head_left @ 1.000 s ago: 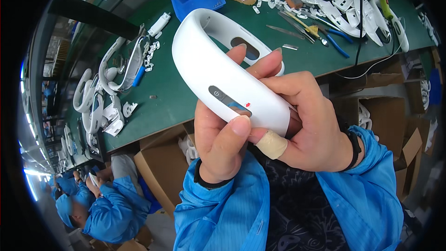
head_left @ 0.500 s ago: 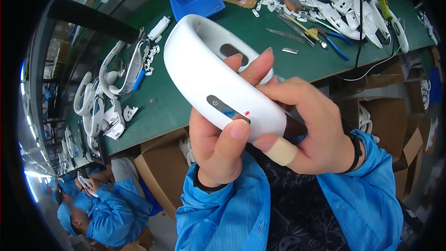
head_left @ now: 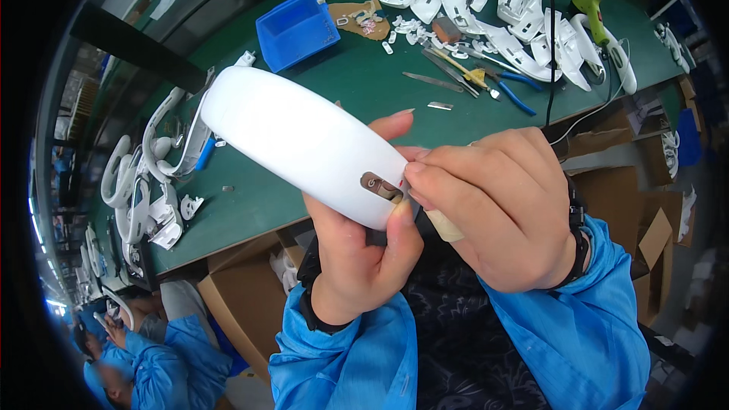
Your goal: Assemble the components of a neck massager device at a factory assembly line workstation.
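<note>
My left hand (head_left: 357, 247) is wrapped round the end of a white curved neck massager (head_left: 296, 125), its thumb beside the dark glossy button panel (head_left: 382, 187). The massager is tilted, its smooth outer side toward me and its far end pointing up and left. A small red mark (head_left: 401, 183) shows next to the panel. My right hand (head_left: 493, 201) is closed in a pinch at this mark, fingertips touching the massager's edge. Whatever may be between those fingertips is too small to make out. A beige bandage (head_left: 444, 225) covers part of the right thumb.
On the green table (head_left: 364, 95) are a blue bin (head_left: 298, 30), white shell pieces (head_left: 456, 11), blue-handled pliers (head_left: 518, 95) and a loose blade (head_left: 440, 105). More white frames (head_left: 156, 159) lie at left. Cardboard boxes (head_left: 247, 296) stand below; a co-worker (head_left: 171, 357) sits lower left.
The massager has turned, showing more of its outer side, and shifted left and down. My right hand has gone from holding its end to a pinch at the red mark.
</note>
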`<act>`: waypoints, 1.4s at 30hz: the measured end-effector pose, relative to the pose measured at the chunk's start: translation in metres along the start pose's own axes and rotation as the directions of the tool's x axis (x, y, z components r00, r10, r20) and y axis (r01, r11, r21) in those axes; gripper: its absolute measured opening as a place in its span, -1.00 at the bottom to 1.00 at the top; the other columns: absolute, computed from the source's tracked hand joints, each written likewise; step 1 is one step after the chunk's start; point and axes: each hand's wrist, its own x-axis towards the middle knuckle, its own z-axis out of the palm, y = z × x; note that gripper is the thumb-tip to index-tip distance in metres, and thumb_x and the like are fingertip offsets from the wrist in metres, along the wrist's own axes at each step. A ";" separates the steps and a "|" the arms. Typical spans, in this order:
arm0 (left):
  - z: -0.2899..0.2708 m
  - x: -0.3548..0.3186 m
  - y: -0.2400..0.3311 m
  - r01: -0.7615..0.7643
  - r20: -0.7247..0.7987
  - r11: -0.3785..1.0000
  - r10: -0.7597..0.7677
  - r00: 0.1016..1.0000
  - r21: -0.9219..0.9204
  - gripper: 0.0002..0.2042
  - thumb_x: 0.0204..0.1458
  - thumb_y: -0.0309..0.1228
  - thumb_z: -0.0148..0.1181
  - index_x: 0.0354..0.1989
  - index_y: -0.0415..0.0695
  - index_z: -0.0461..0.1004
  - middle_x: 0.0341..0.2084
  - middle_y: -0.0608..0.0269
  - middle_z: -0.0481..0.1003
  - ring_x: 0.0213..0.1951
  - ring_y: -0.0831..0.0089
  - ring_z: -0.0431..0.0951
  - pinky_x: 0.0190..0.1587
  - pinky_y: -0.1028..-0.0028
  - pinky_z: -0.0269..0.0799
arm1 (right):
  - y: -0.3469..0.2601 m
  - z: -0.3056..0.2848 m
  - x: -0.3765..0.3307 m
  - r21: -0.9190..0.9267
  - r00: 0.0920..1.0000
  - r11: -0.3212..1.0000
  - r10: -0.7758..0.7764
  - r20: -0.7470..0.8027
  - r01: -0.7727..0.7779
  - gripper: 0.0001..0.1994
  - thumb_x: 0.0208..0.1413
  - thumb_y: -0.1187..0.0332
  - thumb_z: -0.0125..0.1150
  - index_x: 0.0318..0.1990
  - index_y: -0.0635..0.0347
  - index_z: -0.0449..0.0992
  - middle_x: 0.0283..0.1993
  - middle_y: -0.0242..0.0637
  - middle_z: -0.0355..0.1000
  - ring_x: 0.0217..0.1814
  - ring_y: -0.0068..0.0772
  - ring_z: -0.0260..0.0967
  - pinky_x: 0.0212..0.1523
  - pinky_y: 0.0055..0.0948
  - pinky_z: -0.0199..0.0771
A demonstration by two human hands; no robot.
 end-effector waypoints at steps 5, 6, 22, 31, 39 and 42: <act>0.005 0.003 0.003 -0.019 -0.025 0.997 0.020 0.999 0.068 -0.34 0.19 -0.61 0.04 0.38 -0.35 -0.20 0.31 -0.37 0.21 0.12 0.19 0.51 0.15 0.26 0.49 | 0.000 -0.002 0.005 -0.061 0.998 0.997 -0.056 0.006 0.057 -0.67 -0.20 0.45 0.38 -0.18 0.33 0.62 -0.24 -0.20 0.60 -0.43 -0.31 0.44 -0.42 -0.41 0.30; 0.005 0.004 0.003 -0.021 -0.016 0.994 0.023 1.000 0.111 -0.34 0.19 -0.61 0.04 0.37 -0.36 -0.19 0.32 -0.37 0.20 0.12 0.20 0.51 0.16 0.26 0.49 | 0.000 -0.003 0.005 -0.063 0.998 0.996 -0.057 0.004 0.057 -0.68 -0.20 0.45 0.38 -0.19 0.34 0.61 -0.26 -0.20 0.60 -0.44 -0.32 0.44 -0.43 -0.41 0.30; 0.005 0.003 0.010 -0.003 0.023 0.965 -0.003 1.000 0.262 -0.39 0.22 -0.59 -0.03 0.40 -0.37 -0.15 0.31 -0.25 0.25 0.06 0.33 0.49 0.16 0.34 0.42 | -0.001 -0.003 0.005 -0.093 0.993 0.990 -0.106 0.043 0.110 -0.64 -0.26 0.43 0.38 -0.21 0.38 0.62 -0.28 -0.14 0.55 -0.44 -0.25 0.41 -0.44 -0.35 0.32; -0.001 0.002 0.011 -0.009 0.069 0.968 -0.008 0.998 0.250 -0.45 0.24 -0.59 -0.02 0.34 -0.36 -0.09 0.30 -0.24 0.25 0.03 0.36 0.47 0.12 0.35 0.44 | 0.000 -0.004 0.006 -0.014 0.991 0.994 -0.111 0.074 0.112 -0.60 -0.29 0.38 0.42 -0.20 0.38 0.59 -0.27 -0.15 0.52 -0.43 -0.24 0.36 -0.43 -0.33 0.29; -0.006 0.002 0.011 0.022 0.071 0.990 -0.032 0.997 0.141 -0.44 0.24 -0.56 -0.01 0.35 -0.35 -0.10 0.31 -0.26 0.24 0.02 0.39 0.47 0.10 0.37 0.43 | 0.003 -0.003 0.011 0.050 0.993 0.996 -0.083 0.089 0.079 -0.66 -0.24 0.36 0.52 -0.26 0.27 0.58 -0.31 -0.25 0.51 -0.44 -0.28 0.34 -0.42 -0.35 0.24; -0.008 0.002 0.011 0.019 0.079 0.994 -0.027 0.997 0.107 -0.42 0.22 -0.58 -0.02 0.36 -0.35 -0.10 0.31 -0.28 0.23 0.02 0.37 0.48 0.11 0.36 0.43 | 0.005 0.000 0.012 0.059 0.995 0.996 -0.073 0.067 0.070 -0.69 -0.24 0.40 0.53 -0.29 0.25 0.59 -0.32 -0.29 0.51 -0.45 -0.30 0.35 -0.42 -0.37 0.26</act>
